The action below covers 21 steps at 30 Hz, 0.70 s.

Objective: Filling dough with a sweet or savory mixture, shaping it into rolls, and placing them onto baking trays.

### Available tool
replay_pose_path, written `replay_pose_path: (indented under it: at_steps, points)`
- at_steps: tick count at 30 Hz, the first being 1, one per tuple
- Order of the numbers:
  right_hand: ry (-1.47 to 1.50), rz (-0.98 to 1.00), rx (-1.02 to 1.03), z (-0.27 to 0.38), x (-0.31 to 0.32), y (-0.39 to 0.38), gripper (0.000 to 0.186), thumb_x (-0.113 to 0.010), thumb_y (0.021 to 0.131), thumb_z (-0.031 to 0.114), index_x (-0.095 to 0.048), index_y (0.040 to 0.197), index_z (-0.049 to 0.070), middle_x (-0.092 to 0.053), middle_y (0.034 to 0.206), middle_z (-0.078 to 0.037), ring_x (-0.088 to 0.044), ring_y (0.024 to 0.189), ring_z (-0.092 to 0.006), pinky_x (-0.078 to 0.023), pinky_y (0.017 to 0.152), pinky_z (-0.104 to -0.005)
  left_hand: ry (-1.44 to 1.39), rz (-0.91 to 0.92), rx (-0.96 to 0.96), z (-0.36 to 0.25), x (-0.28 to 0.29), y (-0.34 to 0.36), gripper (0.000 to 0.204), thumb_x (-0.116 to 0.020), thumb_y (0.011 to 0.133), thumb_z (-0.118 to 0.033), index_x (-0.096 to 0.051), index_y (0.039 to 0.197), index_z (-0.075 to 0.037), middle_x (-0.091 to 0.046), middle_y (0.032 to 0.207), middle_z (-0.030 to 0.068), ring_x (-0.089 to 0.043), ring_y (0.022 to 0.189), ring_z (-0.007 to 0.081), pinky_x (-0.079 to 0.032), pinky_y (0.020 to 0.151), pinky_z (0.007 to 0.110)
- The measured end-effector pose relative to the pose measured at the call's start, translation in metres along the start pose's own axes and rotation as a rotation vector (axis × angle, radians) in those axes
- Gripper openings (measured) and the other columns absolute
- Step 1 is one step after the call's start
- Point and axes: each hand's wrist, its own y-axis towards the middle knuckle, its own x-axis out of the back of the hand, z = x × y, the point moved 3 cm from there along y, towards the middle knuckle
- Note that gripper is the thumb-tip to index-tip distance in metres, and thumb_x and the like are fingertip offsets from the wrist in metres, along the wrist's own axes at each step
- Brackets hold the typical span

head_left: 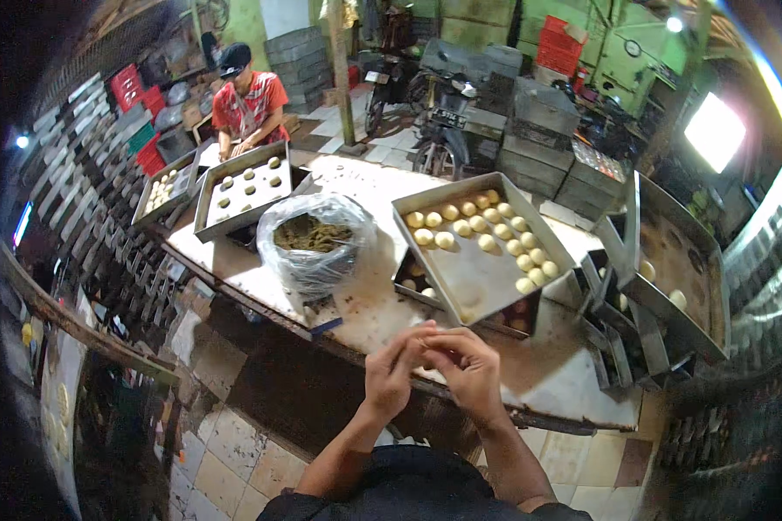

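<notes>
My left hand (pixel 389 369) and my right hand (pixel 467 369) meet above the table's near edge, fingers curled and pressed together around something small, mostly hidden, that I cannot make out. Just beyond them a metal tray (pixel 526 195) holds several pale round dough balls (pixel 487 243) in rows, with more trays beneath it. To its left sits a clear plastic bag (pixel 282 282), open, with a greenish-brown filling (pixel 313 233) inside.
A person (pixel 248 108) in a red shirt works at the far left of the table (pixel 356 304), by two trays (pixel 204 228) of dough pieces. Tilted, stacked trays (pixel 712 278) crowd the right end. Motorbikes (pixel 434 130), metal boxes and red crates (pixel 556 48) stand behind.
</notes>
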Motion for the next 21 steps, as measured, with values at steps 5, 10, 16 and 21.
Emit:
replay_pose_path:
  at_steps: [5, 10, 16, 21]
  points:
    - [-0.311, 0.029, 0.074, -0.006, -0.044, 0.034, 0.018, -0.074, 0.087, -0.001, -0.075, 0.105, 0.001, -0.071, 0.101, -0.012, -0.070, 0.090, -0.0179, -0.056, 0.079, -0.0301, 0.259, 0.183, 0.252, 0.026, 0.057, 0.037, 0.034, -0.043, 0.112, -0.023, -0.066, 0.105, 0.001, -0.055, 0.086, 0.0018, -0.046, 0.073, 0.0101, -0.042, 0.065, 0.028]
    - [-0.295, 0.015, -0.052, -0.016, 0.003, 0.043, 0.022, -0.075, 0.087, -0.001, -0.075, 0.107, 0.005, -0.060, 0.108, -0.007, -0.059, 0.102, -0.0151, -0.049, 0.086, -0.0287, 0.095, 0.460, 0.202, 0.027, 0.026, 0.070, 0.038, -0.038, 0.112, -0.030, -0.058, 0.120, 0.002, -0.065, 0.099, 0.0133, -0.062, 0.088, 0.0199, -0.050, 0.081, 0.035]
    - [0.100, -0.373, -0.001, 0.001, 0.083, 0.012, 0.029, -0.069, 0.092, -0.002, -0.060, 0.119, 0.002, -0.055, 0.116, -0.006, -0.055, 0.108, -0.0154, -0.047, 0.094, -0.0265, 0.272, 0.934, -0.090, 0.021, -0.103, 0.093, 0.034, -0.043, 0.110, -0.032, -0.059, 0.105, -0.003, -0.066, 0.093, 0.0143, -0.060, 0.083, 0.0346, -0.047, 0.082, 0.044]
    - [0.524, -0.733, 0.002, 0.006, 0.137, -0.027, 0.046, -0.069, 0.100, 0.026, -0.053, 0.134, 0.001, -0.058, 0.128, -0.005, -0.056, 0.118, -0.0132, -0.046, 0.102, -0.0303, 0.237, 0.715, -0.661, 0.002, -0.223, 0.098, 0.025, -0.049, 0.107, -0.029, -0.059, 0.101, -0.007, -0.068, 0.093, 0.0096, -0.060, 0.092, 0.0332, -0.042, 0.088, 0.048]
